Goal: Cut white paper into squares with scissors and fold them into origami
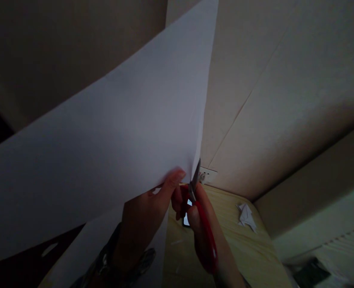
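Note:
A large white sheet of paper (129, 120) is held up across the left and middle of the view. My left hand (159, 204) pinches its lower edge near the right corner, thumb on the near face. Just right of it, my right hand (204, 224) grips red-handled scissors (205, 236). Their metal blades point upward at the paper's right edge, touching or around it; I cannot tell how far they have cut. A dark watch or bracelet (105, 260) circles my left wrist.
Behind my hands a phone (187, 219) with a lit screen lies on a yellowish surface (225, 240). A folded white paper (246, 216) rests to the right. A wall socket (208, 175) sits low on the pale wall (270, 100). More white paper (101, 232) hangs at lower left.

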{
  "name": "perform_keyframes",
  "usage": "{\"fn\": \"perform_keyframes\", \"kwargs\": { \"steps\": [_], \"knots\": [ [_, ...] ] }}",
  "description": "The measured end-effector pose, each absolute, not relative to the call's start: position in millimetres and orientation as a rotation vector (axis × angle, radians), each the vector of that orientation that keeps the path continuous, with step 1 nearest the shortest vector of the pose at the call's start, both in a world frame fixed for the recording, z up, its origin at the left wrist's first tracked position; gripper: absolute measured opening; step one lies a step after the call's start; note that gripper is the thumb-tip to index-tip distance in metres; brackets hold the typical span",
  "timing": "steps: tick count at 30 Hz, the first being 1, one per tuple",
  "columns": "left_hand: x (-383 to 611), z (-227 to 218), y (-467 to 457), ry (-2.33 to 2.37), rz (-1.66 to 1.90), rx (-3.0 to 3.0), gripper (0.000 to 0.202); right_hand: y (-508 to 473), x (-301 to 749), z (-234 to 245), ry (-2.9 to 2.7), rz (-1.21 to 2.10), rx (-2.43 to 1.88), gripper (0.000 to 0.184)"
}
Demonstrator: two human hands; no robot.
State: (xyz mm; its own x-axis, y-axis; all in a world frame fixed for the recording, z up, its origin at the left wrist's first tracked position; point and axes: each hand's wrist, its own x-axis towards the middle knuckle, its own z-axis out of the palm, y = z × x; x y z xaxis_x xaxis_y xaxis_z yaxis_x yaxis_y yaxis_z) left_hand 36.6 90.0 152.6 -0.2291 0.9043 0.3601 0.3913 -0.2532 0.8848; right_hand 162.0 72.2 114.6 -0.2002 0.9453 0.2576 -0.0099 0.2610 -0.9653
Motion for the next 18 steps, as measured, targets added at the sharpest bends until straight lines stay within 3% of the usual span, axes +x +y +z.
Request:
{"fn": "perform_keyframes", "kwargs": {
  "steps": [6, 18],
  "knots": [
    [38.5, 159.4, 87.8, 1.397, 1.553, 1.524, 0.048, 71.9, 156.1, 108.4, -1.409, 1.149, -0.86, 0.029],
    [38.3, 160.5, 86.3, 1.241, 1.544, 1.443, 0.047, 74.2, 159.2, 114.7, -1.422, 0.856, -1.053, 0.032]
  ]
}}
